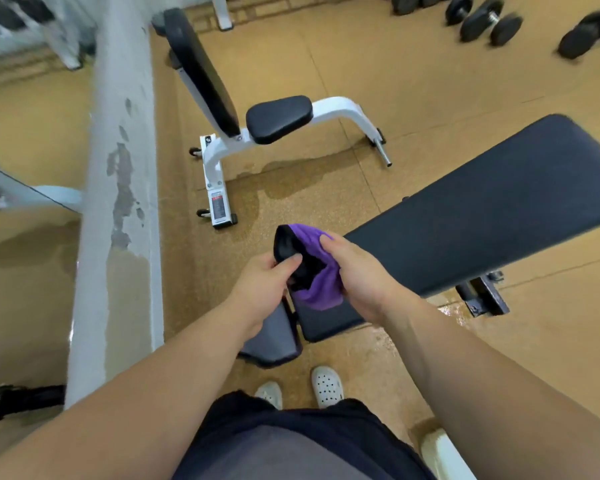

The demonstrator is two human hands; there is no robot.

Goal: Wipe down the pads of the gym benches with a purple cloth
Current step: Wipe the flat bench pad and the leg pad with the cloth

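Two gym benches stand on a tan speckled floor (430, 98). The nearer bench (482, 209) fills the right side. Its long dark pad runs from the person's hands up toward the right edge, and a shorter dark seat pad (274, 337) sits at its near end, just ahead of the person's feet. A white pillar (118, 202) with chipped paint runs down the left. Beyond it, the second bench (340, 109) has a white frame, a raised black back pad (201, 71) and a small black seat cushion (279, 119). Black dumbbells (489, 24), blurred, lie on the floor at the top right.

Both hands are close together above the near end of the nearer bench, gripping the purple cloth (321, 278) bunched between them. The left hand (257, 289) pinches the cloth's black part between thumb and fingers. The right hand (361, 275) curls round the purple part. Whether the cloth touches the pad beneath cannot be told. White perforated clogs (326, 386) show below.
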